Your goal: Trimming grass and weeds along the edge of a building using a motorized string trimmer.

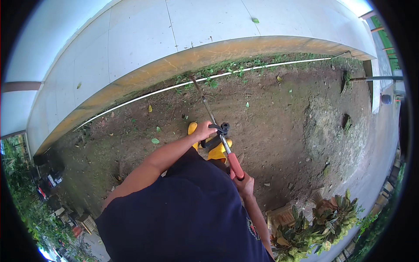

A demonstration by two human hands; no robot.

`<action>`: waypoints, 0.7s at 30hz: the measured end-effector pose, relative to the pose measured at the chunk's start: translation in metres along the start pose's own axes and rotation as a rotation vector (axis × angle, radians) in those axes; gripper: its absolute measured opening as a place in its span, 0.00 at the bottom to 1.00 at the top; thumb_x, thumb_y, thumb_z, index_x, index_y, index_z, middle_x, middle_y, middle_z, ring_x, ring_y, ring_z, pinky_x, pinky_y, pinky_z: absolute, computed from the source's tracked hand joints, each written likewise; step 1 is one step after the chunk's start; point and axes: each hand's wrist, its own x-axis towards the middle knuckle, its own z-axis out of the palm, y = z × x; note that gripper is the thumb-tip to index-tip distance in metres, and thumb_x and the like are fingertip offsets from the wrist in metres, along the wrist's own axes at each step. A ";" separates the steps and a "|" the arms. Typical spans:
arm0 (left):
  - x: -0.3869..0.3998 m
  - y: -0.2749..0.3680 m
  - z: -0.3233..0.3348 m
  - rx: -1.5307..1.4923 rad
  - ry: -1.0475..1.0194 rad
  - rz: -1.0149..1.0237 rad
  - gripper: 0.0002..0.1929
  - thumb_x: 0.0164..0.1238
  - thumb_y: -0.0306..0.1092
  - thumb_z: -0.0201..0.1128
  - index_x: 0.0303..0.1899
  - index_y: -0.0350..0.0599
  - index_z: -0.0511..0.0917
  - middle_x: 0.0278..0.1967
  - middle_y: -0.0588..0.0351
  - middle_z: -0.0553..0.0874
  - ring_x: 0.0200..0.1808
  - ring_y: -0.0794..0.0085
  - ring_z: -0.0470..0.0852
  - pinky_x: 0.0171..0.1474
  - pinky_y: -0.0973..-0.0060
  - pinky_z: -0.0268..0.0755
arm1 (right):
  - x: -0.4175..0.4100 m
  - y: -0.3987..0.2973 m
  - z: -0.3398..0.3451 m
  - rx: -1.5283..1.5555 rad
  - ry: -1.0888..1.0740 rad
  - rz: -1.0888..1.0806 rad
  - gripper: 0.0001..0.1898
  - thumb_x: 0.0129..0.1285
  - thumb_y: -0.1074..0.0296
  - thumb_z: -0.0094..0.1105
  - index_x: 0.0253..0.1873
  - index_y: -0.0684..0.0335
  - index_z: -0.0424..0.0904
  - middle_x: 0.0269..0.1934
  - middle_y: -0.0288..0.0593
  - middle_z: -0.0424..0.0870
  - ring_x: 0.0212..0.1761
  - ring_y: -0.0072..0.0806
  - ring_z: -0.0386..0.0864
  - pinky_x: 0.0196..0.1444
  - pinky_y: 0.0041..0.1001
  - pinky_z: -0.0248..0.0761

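A long-shafted grass trimmer [209, 109] slants across in front of my body. My left hand [203, 130] is closed around its black auxiliary handle [217, 127], partway along the metal shaft. Lower down, my right hand [245, 185] grips the rear end of the red handle housing [235, 165]. The trimmer's brown, dirty far end [192, 77] reaches the weeds [212, 83] beside a thin white pipe [157, 92]. Whether its cutting part is turning cannot be seen. Yellow boots [220, 152] stand on the soil below the shaft.
A raised tiled ledge [209, 19] with a stained yellowish side [147, 70] curves along the far side. Bare soil [262, 131] holds scattered leaves. A post [376, 78] stands at right, leafy plants [314, 226] at lower right, and a wooden crate [86, 223] at lower left.
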 end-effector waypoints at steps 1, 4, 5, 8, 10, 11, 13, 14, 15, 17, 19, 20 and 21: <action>0.007 -0.005 -0.008 0.049 0.015 0.020 0.13 0.56 0.36 0.67 0.33 0.38 0.74 0.18 0.59 0.76 0.16 0.78 0.75 0.19 0.76 0.67 | 0.010 -0.007 0.008 -0.019 -0.004 -0.011 0.17 0.50 0.59 0.63 0.39 0.67 0.80 0.29 0.58 0.81 0.36 0.51 0.81 0.38 0.38 0.73; 0.015 -0.010 -0.028 0.108 0.041 -0.017 0.13 0.55 0.36 0.67 0.32 0.37 0.75 0.18 0.58 0.77 0.17 0.76 0.77 0.20 0.75 0.68 | 0.014 -0.019 0.020 -0.056 -0.002 -0.016 0.18 0.50 0.57 0.63 0.40 0.66 0.80 0.29 0.58 0.81 0.35 0.50 0.81 0.37 0.38 0.73; 0.012 -0.008 -0.031 0.116 0.037 -0.013 0.13 0.55 0.37 0.67 0.32 0.37 0.75 0.18 0.58 0.77 0.17 0.76 0.77 0.21 0.75 0.69 | 0.014 -0.021 0.022 -0.072 0.007 -0.013 0.18 0.50 0.57 0.63 0.40 0.66 0.80 0.29 0.58 0.81 0.35 0.50 0.81 0.37 0.39 0.73; -0.012 -0.002 -0.031 0.016 -0.006 -0.025 0.14 0.56 0.39 0.68 0.33 0.38 0.74 0.19 0.58 0.77 0.17 0.77 0.77 0.21 0.75 0.69 | -0.006 -0.021 0.015 -0.129 0.012 -0.055 0.17 0.50 0.57 0.63 0.40 0.65 0.80 0.29 0.58 0.81 0.34 0.50 0.81 0.37 0.39 0.73; -0.023 -0.006 -0.030 -0.033 0.011 -0.041 0.14 0.57 0.38 0.67 0.34 0.38 0.74 0.19 0.58 0.77 0.17 0.77 0.77 0.21 0.75 0.69 | -0.009 -0.022 0.009 -0.132 -0.016 -0.086 0.17 0.50 0.58 0.63 0.40 0.65 0.80 0.29 0.57 0.81 0.34 0.50 0.81 0.37 0.39 0.73; -0.022 -0.011 -0.030 -0.061 0.032 -0.025 0.13 0.57 0.38 0.67 0.34 0.38 0.74 0.19 0.58 0.77 0.17 0.77 0.77 0.21 0.76 0.68 | -0.010 -0.023 0.009 -0.132 -0.042 -0.115 0.17 0.50 0.58 0.63 0.40 0.65 0.80 0.29 0.57 0.81 0.33 0.50 0.81 0.37 0.39 0.73; -0.023 -0.007 -0.036 -0.058 0.051 -0.031 0.13 0.57 0.37 0.66 0.34 0.38 0.75 0.19 0.58 0.77 0.17 0.78 0.76 0.21 0.76 0.68 | -0.001 -0.028 0.009 -0.141 -0.053 -0.119 0.16 0.50 0.58 0.63 0.39 0.65 0.80 0.29 0.57 0.81 0.33 0.49 0.81 0.37 0.39 0.73; -0.023 -0.006 -0.040 -0.051 0.071 -0.041 0.13 0.57 0.37 0.66 0.34 0.38 0.75 0.19 0.58 0.77 0.17 0.78 0.76 0.21 0.76 0.68 | 0.002 -0.031 0.010 -0.146 -0.067 -0.123 0.16 0.50 0.59 0.63 0.39 0.64 0.80 0.29 0.56 0.81 0.33 0.49 0.81 0.37 0.39 0.73; -0.024 -0.010 -0.043 -0.053 0.076 -0.040 0.13 0.57 0.37 0.66 0.34 0.38 0.75 0.19 0.58 0.77 0.17 0.78 0.76 0.21 0.76 0.68 | 0.003 -0.033 0.010 -0.148 -0.068 -0.128 0.16 0.50 0.59 0.63 0.39 0.64 0.80 0.29 0.56 0.81 0.33 0.49 0.81 0.37 0.39 0.73; -0.024 -0.022 -0.047 -0.015 0.100 0.014 0.14 0.57 0.37 0.66 0.35 0.38 0.74 0.18 0.56 0.79 0.17 0.74 0.78 0.21 0.74 0.69 | 0.003 -0.037 0.011 -0.137 -0.068 -0.131 0.15 0.50 0.59 0.63 0.39 0.64 0.79 0.29 0.55 0.81 0.33 0.49 0.81 0.37 0.40 0.73; -0.030 -0.025 -0.048 -0.032 0.091 0.008 0.14 0.57 0.37 0.66 0.36 0.37 0.74 0.18 0.56 0.78 0.17 0.74 0.78 0.21 0.74 0.69 | 0.001 -0.034 0.014 -0.154 -0.066 -0.141 0.15 0.50 0.59 0.63 0.39 0.63 0.79 0.28 0.55 0.81 0.33 0.49 0.80 0.37 0.40 0.73; -0.033 -0.026 -0.047 -0.036 0.086 -0.021 0.14 0.56 0.38 0.66 0.36 0.37 0.74 0.18 0.56 0.78 0.17 0.74 0.78 0.22 0.74 0.69 | -0.001 -0.031 0.016 -0.173 -0.062 -0.149 0.15 0.51 0.59 0.63 0.39 0.63 0.79 0.28 0.55 0.81 0.33 0.49 0.80 0.37 0.40 0.73; -0.036 -0.022 -0.048 -0.043 0.082 -0.050 0.14 0.56 0.38 0.66 0.36 0.37 0.75 0.18 0.56 0.78 0.17 0.74 0.78 0.22 0.74 0.69 | -0.003 -0.030 0.018 -0.174 -0.064 -0.150 0.15 0.51 0.59 0.63 0.39 0.63 0.79 0.28 0.55 0.81 0.33 0.49 0.80 0.37 0.40 0.73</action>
